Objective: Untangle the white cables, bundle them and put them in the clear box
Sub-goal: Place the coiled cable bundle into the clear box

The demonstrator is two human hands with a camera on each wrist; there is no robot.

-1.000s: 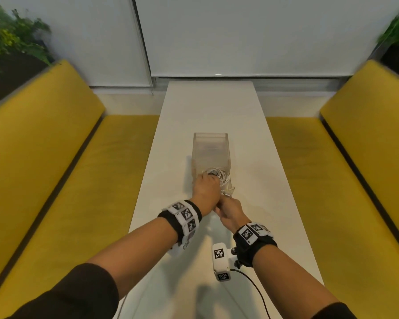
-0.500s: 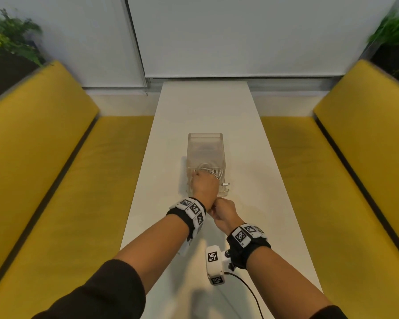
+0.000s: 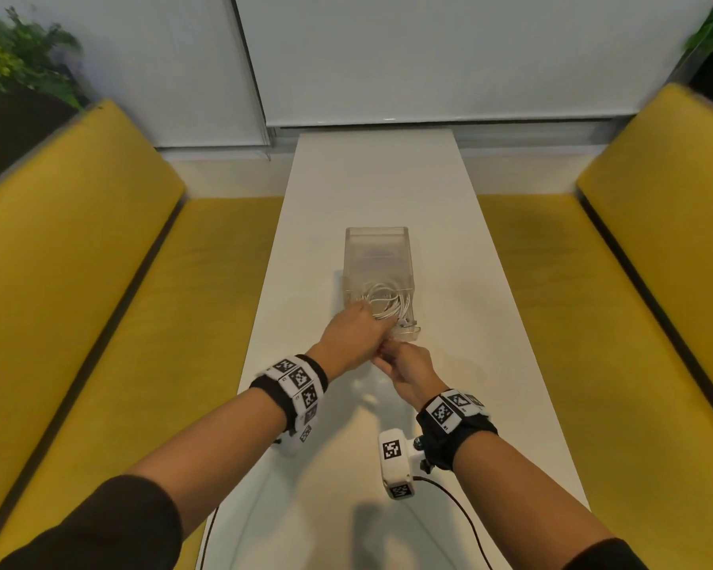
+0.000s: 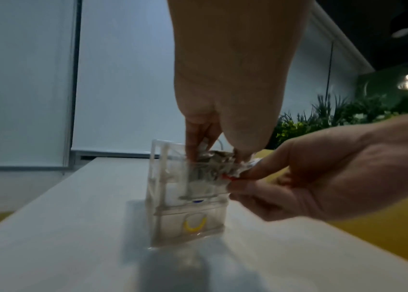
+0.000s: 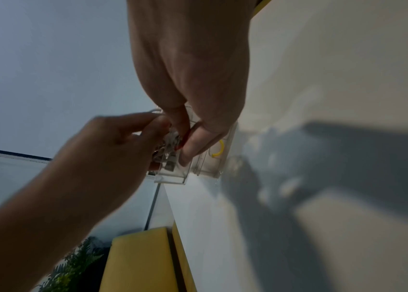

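The clear box (image 3: 377, 236) stands mid-table, and the coiled white cables (image 3: 383, 304) lie in its near end. My left hand (image 3: 357, 329) reaches over the near wall and pinches the bundle (image 4: 210, 168) from above between its fingers (image 4: 194, 138) and thumb. My right hand (image 3: 402, 359) is just in front of the box and pinches the bundle's near end, where a red band (image 4: 228, 177) shows. The right wrist view shows the right hand (image 5: 183, 142) against the box (image 5: 210, 164) and the left hand (image 5: 158, 122) opposite it. A yellow band (image 4: 194, 226) lies low in the box (image 4: 188, 215).
The long white table (image 3: 371, 178) runs away from me between two yellow benches (image 3: 99, 281) (image 3: 601, 302). Plants (image 3: 13, 63) stand behind the bench backs. A black lead (image 3: 466, 516) trails from the right wrist camera over the near table.
The cable coil has gone lower into the box and now shows beyond the left fingers. Both hands have stayed at the box's near end.
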